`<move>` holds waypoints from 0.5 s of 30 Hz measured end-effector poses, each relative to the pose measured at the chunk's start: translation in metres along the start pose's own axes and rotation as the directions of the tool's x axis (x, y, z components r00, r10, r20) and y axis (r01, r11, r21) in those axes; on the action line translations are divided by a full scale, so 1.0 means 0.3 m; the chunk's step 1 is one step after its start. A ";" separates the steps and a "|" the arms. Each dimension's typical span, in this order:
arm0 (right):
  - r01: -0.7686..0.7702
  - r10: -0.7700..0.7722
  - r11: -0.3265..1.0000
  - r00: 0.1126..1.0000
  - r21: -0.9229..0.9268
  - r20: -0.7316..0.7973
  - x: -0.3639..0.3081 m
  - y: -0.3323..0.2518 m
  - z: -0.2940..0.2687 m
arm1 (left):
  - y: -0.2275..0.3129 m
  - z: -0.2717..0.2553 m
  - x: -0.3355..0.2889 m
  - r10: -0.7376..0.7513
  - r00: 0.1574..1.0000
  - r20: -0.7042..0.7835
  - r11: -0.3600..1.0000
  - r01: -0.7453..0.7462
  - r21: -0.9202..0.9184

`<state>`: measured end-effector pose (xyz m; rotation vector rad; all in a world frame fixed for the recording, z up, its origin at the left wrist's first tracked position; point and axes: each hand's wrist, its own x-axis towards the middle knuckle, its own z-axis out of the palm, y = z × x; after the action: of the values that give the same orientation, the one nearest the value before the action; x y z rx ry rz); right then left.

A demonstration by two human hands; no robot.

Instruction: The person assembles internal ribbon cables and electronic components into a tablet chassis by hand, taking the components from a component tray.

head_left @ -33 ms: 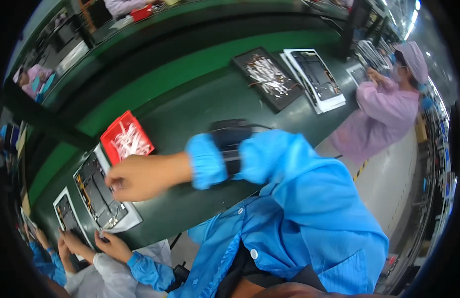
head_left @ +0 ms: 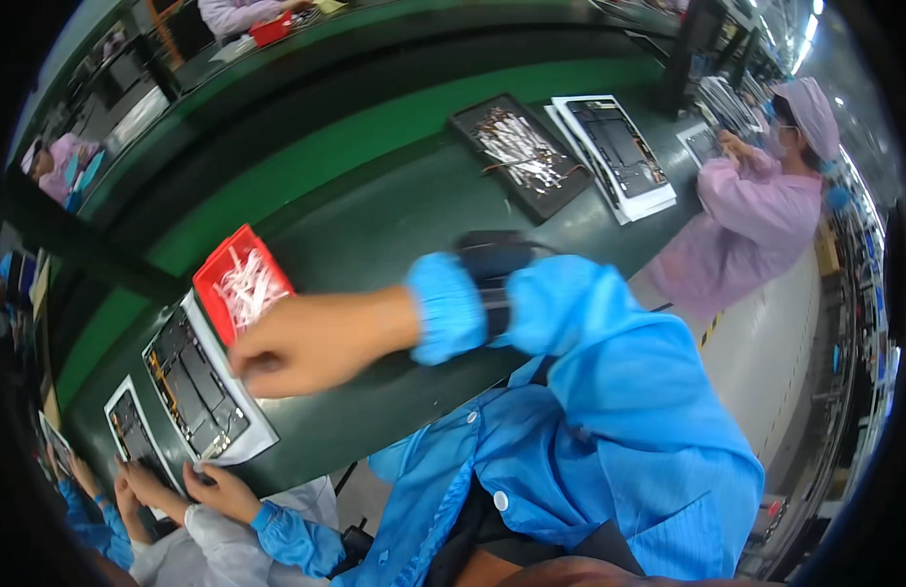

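Note:
My right arm, in a blue sleeve with a black band, reaches across to the left. My right hand (head_left: 311,344) is over the bench beside the opened tablet housing (head_left: 197,377), its fingers curled together; motion blur hides what they hold, if anything. The black housing, with orange and dark ribbon cables inside, lies on a white sheet (head_left: 262,431). Pinched at the housing's near corner is my left hand (head_left: 223,491), also in a blue sleeve. Just behind my right hand stands a red bin (head_left: 218,298) full of white and pinkish strips.
A black tray (head_left: 546,203) of white strips and a second housing (head_left: 621,147) on white sheets lie at the far right. A co-worker in pink (head_left: 756,210) works beyond them. At left, a white-sleeved person's hands (head_left: 148,487) touch another housing (head_left: 132,426).
My right hand has moved to the right, off the housing's edge, with its fingers still curled. My left hand stays at the near corner.

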<state>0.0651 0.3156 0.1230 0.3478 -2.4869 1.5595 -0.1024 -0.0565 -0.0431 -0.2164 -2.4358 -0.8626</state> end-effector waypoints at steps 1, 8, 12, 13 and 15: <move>0.040 -0.040 0.998 0.999 -0.045 0.004 -0.112 -0.017 -0.116 | 0.036 -0.001 0.014 0.147 0.987 -0.070 0.988 -0.143 0.064; -0.666 0.050 0.206 0.739 -0.717 -0.672 -1.034 0.053 -0.595 | 0.564 -0.105 -0.127 0.412 0.904 0.118 0.861 -0.343 -0.375; -0.761 0.045 0.137 0.645 -0.635 -0.763 -1.378 0.073 -0.593 | 0.972 -0.074 -0.294 0.669 0.526 0.525 0.646 -0.063 -0.761; -0.769 0.036 0.144 0.634 -0.623 -0.773 -1.413 0.087 -0.596 | 1.090 -0.074 -0.339 0.754 0.325 0.571 0.619 -0.061 -0.783; -0.748 -0.045 0.115 0.653 -0.654 -0.756 -1.475 0.114 -0.599 | 1.279 -0.060 -0.443 0.829 -0.016 0.559 0.558 0.072 -0.827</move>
<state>0.4835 0.5359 0.0481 -0.9896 -2.3879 -0.2616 0.1394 0.2360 0.1021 -2.5826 -2.3926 -1.5406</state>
